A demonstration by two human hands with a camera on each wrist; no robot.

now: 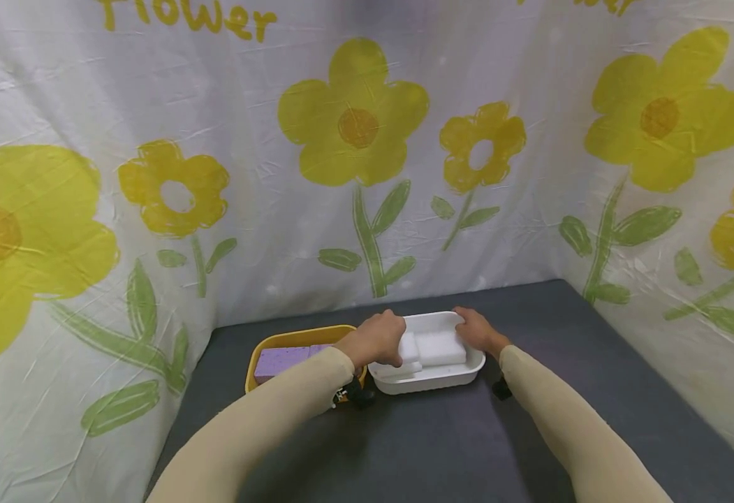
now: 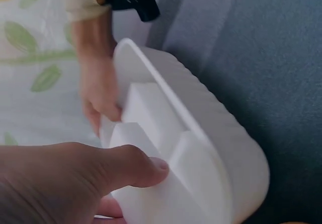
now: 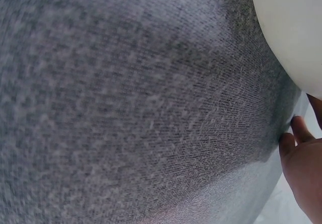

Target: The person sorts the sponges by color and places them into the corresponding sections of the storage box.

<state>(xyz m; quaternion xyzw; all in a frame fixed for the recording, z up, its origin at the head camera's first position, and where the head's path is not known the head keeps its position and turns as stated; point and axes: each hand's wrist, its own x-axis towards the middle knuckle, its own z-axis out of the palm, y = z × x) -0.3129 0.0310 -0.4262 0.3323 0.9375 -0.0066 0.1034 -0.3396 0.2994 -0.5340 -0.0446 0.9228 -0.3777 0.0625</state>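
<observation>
My left hand (image 1: 376,338) reaches over the left end of a white plastic basin (image 1: 428,384). In the left wrist view its thumb presses on top of a white sponge block (image 2: 153,199), with fingers underneath. More white sponge blocks (image 1: 442,348) lie inside the basin, next to the one I hold. My right hand (image 1: 481,330) grips the basin's right end at the rim. From the right wrist view, only part of that hand (image 3: 306,171) and the basin's pale outer wall (image 3: 297,27) show at the right edge.
Left of the white basin stands a yellow basin (image 1: 267,342) holding purple sponge blocks (image 1: 281,362), partly covered by my left forearm. Both basins sit on a dark grey cloth-covered table (image 1: 442,447). A white curtain (image 1: 247,272) with painted yellow flowers hangs behind and along both sides.
</observation>
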